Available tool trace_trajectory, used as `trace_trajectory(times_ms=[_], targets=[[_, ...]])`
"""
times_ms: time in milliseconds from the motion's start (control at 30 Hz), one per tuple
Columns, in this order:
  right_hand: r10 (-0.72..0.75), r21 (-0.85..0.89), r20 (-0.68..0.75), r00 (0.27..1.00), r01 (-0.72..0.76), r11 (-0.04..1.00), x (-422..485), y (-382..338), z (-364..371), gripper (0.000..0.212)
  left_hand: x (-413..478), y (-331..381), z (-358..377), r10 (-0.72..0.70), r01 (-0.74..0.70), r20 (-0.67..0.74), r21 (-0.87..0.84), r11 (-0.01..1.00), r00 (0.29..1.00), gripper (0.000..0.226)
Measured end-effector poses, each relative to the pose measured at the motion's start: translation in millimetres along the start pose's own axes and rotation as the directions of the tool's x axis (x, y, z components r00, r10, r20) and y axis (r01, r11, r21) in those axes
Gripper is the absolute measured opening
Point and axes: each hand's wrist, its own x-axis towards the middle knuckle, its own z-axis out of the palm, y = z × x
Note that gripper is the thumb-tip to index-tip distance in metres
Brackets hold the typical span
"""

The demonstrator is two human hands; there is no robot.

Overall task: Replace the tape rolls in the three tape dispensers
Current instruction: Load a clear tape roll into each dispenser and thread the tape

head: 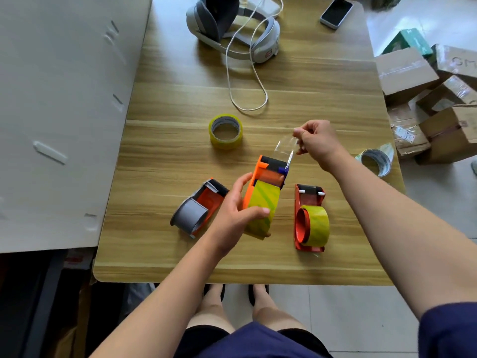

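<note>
My left hand [236, 206] grips an orange tape dispenser [263, 174] with a yellow tape roll [263, 205] in it, held just above the wooden table [180, 156]. My right hand [316, 142] pinches the clear tape end [285, 148] pulled out past the dispenser's front. A red dispenser [300, 220] with a yellow roll lies to the right. On the left lies another red dispenser [206, 202] holding a nearly bare grey core [189, 215]. A loose yellow tape roll [225, 131] rests farther back. A used, nearly empty roll [375, 161] sits at the table's right edge.
A grey headset [232, 27] with a white cable [247, 99] and a phone [336, 12] lie at the far end. Cardboard boxes [426, 99] are stacked on the floor at right. A white panel [64, 112] borders the table's left side.
</note>
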Motion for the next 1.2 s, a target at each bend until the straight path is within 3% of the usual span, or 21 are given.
trace_trajectory(times_ms=[100,167,300,433,700,800,1000,1200], targets=[[-0.006,0.017,0.015,1.000,0.006,1.000,7,-2,-7,0.019,-1,1,1,-0.023,0.024,-0.041,0.028,0.999,0.999,0.112],[-0.007,0.014,0.012,1.000,0.007,1.000,15,-4,-10,0.021,0,2,-1,-0.046,0.048,-0.051,0.040,0.998,0.998,0.107],[0.016,0.035,-0.039,0.999,-0.015,0.999,33,-6,-23,0.027,-2,7,-9,-0.044,0.044,0.058,-0.001,0.999,0.997,0.111],[0.048,0.075,-0.076,0.996,-0.042,0.996,44,-18,-25,0.028,3,25,-10,-0.025,0.025,0.010,0.072,0.997,1.000,0.105],[0.086,0.162,-0.140,0.986,-0.063,0.985,61,-40,-26,0.026,-4,44,-37,0.065,-0.065,0.012,-0.012,0.998,0.998,0.098],[0.104,0.221,-0.158,0.982,-0.068,0.973,60,-41,-22,0.026,-6,48,-37,0.102,-0.102,-0.010,-0.020,0.995,0.995,0.082],[0.089,0.269,-0.167,0.982,-0.041,0.962,55,-42,-19,0.025,-19,47,-50,0.184,-0.183,0.106,-0.016,0.983,0.977,0.087],[0.065,0.263,-0.180,0.982,-0.016,0.965,51,-42,-20,0.024,-29,50,-51,0.223,-0.224,0.045,0.012,0.975,0.974,0.083]])
